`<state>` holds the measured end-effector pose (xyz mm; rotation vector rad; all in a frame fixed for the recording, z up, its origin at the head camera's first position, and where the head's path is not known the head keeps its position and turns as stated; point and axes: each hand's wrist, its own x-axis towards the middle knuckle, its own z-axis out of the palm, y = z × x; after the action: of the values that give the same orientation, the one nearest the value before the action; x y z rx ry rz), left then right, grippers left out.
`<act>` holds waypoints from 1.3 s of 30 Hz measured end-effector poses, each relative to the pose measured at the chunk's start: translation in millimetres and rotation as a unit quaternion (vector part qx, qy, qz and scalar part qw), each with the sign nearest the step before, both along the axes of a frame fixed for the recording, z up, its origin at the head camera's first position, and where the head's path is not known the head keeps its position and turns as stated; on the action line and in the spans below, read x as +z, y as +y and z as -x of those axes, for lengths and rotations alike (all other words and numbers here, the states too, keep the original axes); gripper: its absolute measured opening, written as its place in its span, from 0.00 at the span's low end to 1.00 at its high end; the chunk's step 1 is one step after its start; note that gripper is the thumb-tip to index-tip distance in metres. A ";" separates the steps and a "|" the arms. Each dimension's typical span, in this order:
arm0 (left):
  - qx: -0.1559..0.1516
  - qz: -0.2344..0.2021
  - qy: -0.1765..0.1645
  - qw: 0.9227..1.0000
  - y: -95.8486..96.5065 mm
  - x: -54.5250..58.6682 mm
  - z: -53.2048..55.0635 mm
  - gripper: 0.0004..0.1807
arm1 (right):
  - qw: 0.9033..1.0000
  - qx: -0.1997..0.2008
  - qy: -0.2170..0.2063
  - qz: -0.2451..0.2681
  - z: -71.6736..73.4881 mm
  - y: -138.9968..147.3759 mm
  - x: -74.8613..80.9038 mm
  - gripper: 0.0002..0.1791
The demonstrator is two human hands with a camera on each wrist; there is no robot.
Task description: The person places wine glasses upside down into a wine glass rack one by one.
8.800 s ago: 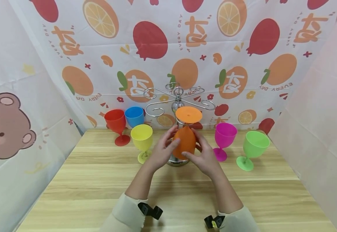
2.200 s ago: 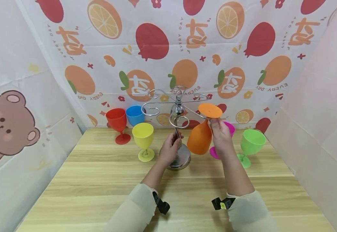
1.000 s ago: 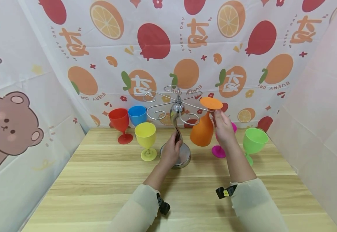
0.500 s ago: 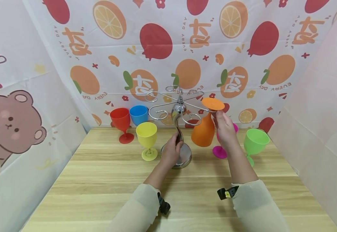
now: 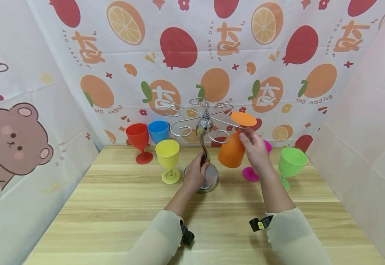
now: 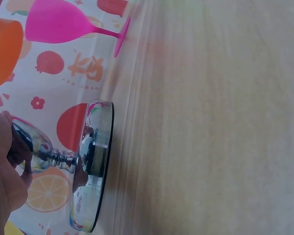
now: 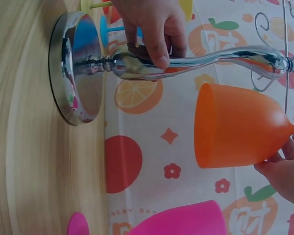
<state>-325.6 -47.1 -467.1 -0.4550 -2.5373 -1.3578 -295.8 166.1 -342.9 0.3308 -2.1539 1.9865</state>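
Observation:
A chrome goblet rack (image 5: 207, 147) with a curved column and curled wire arms stands on the table. My left hand (image 5: 195, 175) grips its column above the round base (image 6: 95, 166). An orange plastic goblet (image 5: 231, 150) hangs upside down at the right-hand wire arm, its foot (image 5: 243, 119) above the curl and its bowl slightly tilted, clear of the table. My right hand (image 5: 256, 149) holds this goblet where the bowl narrows to the stem, thumb toward me. In the right wrist view, the fingertips (image 7: 272, 159) lie against the narrow end of the bowl.
Red (image 5: 137, 136), blue (image 5: 158, 131) and yellow (image 5: 167, 154) goblets stand upright left of the rack. Right of it are a magenta goblet (image 5: 251, 173), partly behind my right hand, and a green goblet (image 5: 291, 162). A fruit-print cloth (image 5: 179, 48) hangs behind the wooden table (image 5: 119, 221).
Earlier both hands held the orange goblet before the rack. Since then my left hand has moved to the column, and the goblet has gone right onto a wire arm. Lately my right thumb has shifted onto the bowl.

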 end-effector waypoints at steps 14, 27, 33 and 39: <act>0.001 0.010 0.002 1.000 -0.2 -3.0 -1.4 0.27 | 1.000 -0.012 -0.006 -0.028 0.7 0.0 -4.6 0.29; 0.002 0.011 0.023 1.000 -1.3 -5.2 1.3 0.28 | 0.994 -0.020 0.047 -0.095 0.4 25.5 -6.9 0.31; 0.004 0.012 0.023 1.000 -1.7 -5.3 1.9 0.27 | 0.973 -0.089 0.066 -0.203 -5.6 51.1 -10.3 0.31; 0.002 0.012 0.022 1.000 -1.0 -8.5 2.6 0.27 | 0.927 -0.146 0.084 -0.334 -11.7 82.9 -15.2 0.37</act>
<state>-328.2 -48.1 -475.6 -0.4782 -2.5194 -1.3028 -284.1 249.1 -358.1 0.2390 -2.5191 0.9887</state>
